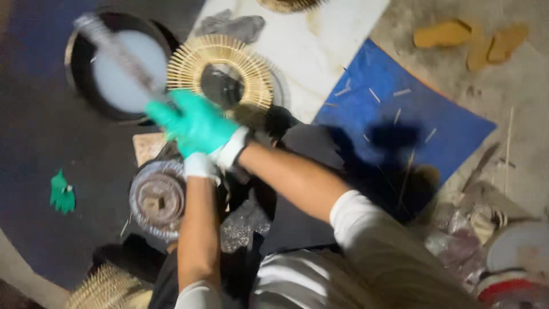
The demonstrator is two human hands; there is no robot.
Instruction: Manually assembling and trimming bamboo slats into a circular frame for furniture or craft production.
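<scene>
Two gloved hands met at centre-left of the frame. Right hand [197, 123], in a green glove, closed around the lower end of a brush [117, 51]; handle hidden in the fist. Brush ran up and left from that hand, long axis diagonal, its blurred bristled end lying over a dark pan [77, 74] of white liquid in the upper left. Left hand [200, 166], in a white glove, sat just below the right, mostly covered by it; grip could not be told. Directly above and right of both hands, a round fan of bamboo sticks [226, 71] with a dark hub, touching or nearly touching the green glove, well nearer the right hand than the left. Brush and fan thus lay on opposite sides of the right hand: brush to the upper left, fan to the upper right. Below the hands, a rusty round disc [157, 197] on the floor. Loose green glove [62, 191] at far left. Blue sheet [412, 120] with stray sticks at right, white board [320, 40] above it. More bundled sticks at the bottom left edge.
</scene>
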